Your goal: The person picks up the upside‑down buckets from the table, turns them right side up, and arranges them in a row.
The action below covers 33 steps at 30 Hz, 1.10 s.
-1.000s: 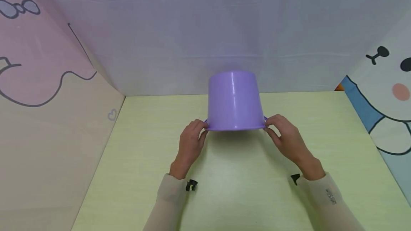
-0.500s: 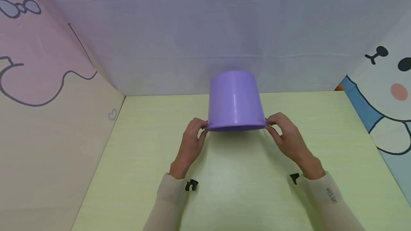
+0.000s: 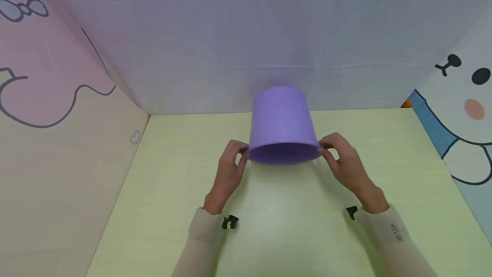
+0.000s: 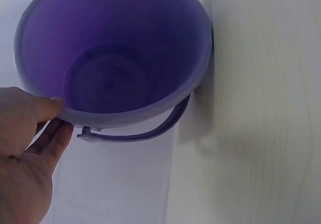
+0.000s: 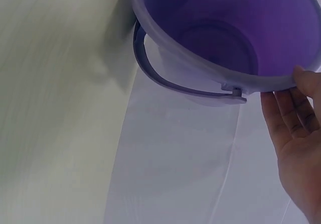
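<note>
A purple plastic bucket [image 3: 282, 114] is tipped over near the back of the table, its mouth turned toward me and its base toward the back wall. My left hand [image 3: 229, 170] pinches the rim on the left side, thumb at the inner edge in the left wrist view. On the opposite side, my right hand [image 3: 346, 163] pinches the rim the same way. The inside [image 4: 110, 83] shows bare down to its round bottom. A purple handle [image 5: 170, 85] hangs from the rim, swung outward under the bucket's side.
The pale yellow-green table [image 3: 284, 225] stretches around the bucket. Behind it stands a pale lilac sheet wall [image 3: 192, 54]. Cartoon-printed panels flank the table, a pink and cream one [image 3: 57, 161] on the left and a white and blue one [image 3: 457, 140] on the right.
The bucket has tilted back, its mouth lifting to face me, so the dark inside now shows. Both hands keep their grip on the rim and have risen slightly.
</note>
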### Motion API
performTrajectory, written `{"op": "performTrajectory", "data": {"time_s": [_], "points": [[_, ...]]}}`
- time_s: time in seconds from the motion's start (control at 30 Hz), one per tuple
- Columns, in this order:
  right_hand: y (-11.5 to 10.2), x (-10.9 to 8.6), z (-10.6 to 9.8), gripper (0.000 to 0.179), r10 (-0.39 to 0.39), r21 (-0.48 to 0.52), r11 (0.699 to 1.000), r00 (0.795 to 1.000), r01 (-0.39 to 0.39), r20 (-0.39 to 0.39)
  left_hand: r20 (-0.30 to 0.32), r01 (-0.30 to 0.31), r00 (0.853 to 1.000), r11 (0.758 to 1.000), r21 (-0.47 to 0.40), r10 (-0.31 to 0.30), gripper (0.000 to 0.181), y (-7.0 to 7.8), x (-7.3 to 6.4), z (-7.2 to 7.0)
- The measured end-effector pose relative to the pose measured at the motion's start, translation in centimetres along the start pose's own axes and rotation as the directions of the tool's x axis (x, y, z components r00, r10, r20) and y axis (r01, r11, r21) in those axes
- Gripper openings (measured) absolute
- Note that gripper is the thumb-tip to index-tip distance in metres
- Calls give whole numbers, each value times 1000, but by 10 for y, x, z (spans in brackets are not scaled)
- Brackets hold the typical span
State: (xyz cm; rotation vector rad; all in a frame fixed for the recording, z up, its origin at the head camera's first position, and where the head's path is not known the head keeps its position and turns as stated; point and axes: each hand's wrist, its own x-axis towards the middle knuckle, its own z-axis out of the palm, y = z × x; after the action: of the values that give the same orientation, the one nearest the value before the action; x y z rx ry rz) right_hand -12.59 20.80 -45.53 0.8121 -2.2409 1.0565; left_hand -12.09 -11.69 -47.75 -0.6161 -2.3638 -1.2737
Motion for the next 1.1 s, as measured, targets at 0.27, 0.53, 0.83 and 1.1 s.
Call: {"op": "performTrajectory", "data": {"time_s": [0.27,0.53,0.83,1.1], "points": [[1,-3,1,31,55,21,998,998,-55,2,-30,-15,999,999,-36,14,25,0,1,2],[-3,-8,3,36,108,44,993,993,-107,-42,-43,-23,999,999,-44,21,28,0,0,3],[-3,-21,12,41,296,62,955,950,-291,-95,-49,-10,999,999,-53,8,28,-2,-1,3],[-4,-32,17,55,569,293,780,822,-552,34,-45,2,999,998,-68,-5,27,-2,-2,1]]}}
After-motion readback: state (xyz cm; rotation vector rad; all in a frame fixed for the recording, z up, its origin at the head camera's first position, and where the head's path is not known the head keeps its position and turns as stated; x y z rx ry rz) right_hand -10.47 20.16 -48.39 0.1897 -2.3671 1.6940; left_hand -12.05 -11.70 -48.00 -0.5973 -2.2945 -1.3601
